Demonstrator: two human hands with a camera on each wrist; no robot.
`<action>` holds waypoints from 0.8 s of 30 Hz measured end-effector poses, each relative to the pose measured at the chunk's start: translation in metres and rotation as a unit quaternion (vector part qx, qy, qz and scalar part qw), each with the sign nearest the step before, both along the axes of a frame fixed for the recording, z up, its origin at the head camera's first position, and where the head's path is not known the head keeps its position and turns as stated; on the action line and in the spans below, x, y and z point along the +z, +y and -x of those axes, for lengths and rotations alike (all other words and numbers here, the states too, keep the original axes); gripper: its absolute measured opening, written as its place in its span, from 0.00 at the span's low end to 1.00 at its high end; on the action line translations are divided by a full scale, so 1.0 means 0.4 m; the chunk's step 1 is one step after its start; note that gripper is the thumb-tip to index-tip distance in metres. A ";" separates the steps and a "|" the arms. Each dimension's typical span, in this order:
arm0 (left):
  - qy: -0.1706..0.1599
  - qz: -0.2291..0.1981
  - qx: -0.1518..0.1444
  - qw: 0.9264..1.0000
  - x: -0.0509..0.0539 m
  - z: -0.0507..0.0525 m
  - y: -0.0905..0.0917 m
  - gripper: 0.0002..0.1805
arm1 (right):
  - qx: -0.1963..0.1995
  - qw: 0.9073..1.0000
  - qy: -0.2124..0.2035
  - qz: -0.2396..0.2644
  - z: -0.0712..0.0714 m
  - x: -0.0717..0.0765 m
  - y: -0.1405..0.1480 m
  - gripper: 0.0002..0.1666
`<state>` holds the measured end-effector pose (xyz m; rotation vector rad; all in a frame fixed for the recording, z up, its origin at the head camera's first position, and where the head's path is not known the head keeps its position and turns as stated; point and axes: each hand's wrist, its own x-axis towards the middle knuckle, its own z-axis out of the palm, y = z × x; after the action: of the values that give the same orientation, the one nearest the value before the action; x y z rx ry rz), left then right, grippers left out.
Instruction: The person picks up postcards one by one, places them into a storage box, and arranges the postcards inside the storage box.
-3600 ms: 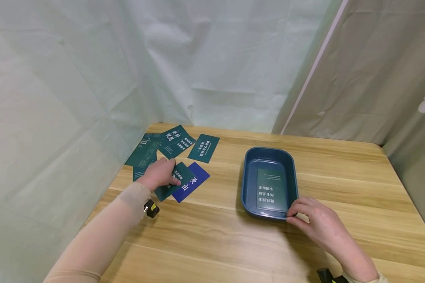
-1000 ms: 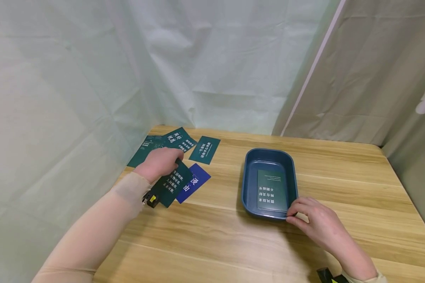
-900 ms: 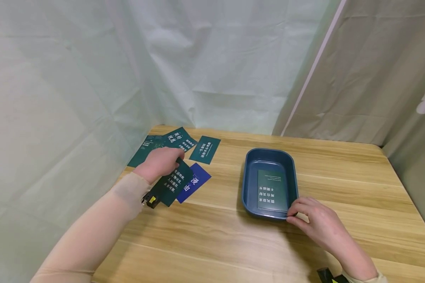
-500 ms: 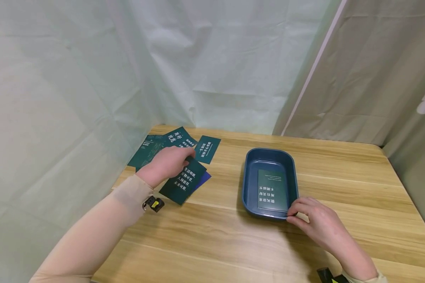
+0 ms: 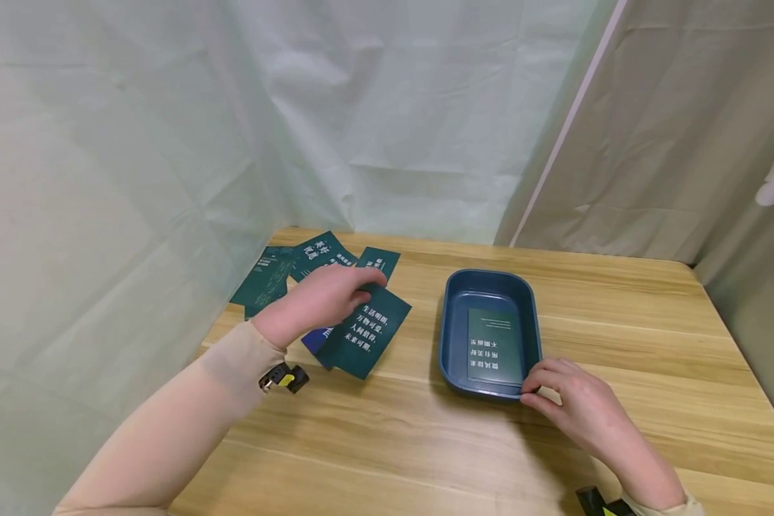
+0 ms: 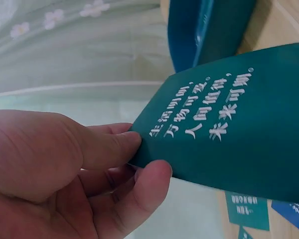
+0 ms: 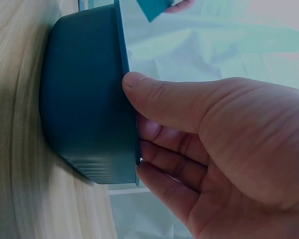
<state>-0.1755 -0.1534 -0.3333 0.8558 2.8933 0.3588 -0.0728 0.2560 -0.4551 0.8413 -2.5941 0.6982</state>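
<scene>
My left hand [image 5: 327, 297] pinches a dark green card [image 5: 369, 333] with white writing by one corner, held above the table. The left wrist view shows thumb and fingers of the left hand [image 6: 94, 169] on the corner of that card [image 6: 229, 124]. Part of a blue card [image 5: 314, 341] shows beneath it. My right hand [image 5: 577, 401] grips the near right corner of a dark blue tray [image 5: 447, 337]. In the right wrist view, the right hand's [image 7: 209, 144] thumb and fingers hold the rim of the tray [image 7: 89, 94]. A green card [image 5: 493, 344] lies inside the tray.
Several green cards lie at the table's back left, partly overlapping, among them one [image 5: 261, 276] near the left edge and one [image 5: 320, 251] behind the hand. Another card [image 5: 382, 259] sits just beyond the left fingers. Pale curtains [image 5: 426, 129] hang behind the table [image 5: 632, 322].
My left hand has picked up the green card and moved it rightward, across the blue card, toward the tray. The right hand and the tray have stayed where they were.
</scene>
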 end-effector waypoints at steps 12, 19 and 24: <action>-0.063 -0.064 -0.021 0.996 0.036 -0.005 0.078 0.20 | -0.006 1.000 0.001 -0.003 -0.002 0.001 -0.004 0.17; -0.097 -0.097 -0.038 0.990 0.062 -0.003 0.126 0.23 | -0.017 1.000 -0.010 -0.003 -0.003 0.006 -0.007 0.20; -0.100 -0.119 -0.048 0.987 0.070 0.009 0.175 0.23 | -0.020 1.000 -0.010 -0.004 -0.007 0.008 -0.007 0.21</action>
<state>-0.1790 -0.0835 -0.3052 0.9292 2.6496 0.7456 -0.0701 0.2533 -0.4520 0.7857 -2.6258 0.6883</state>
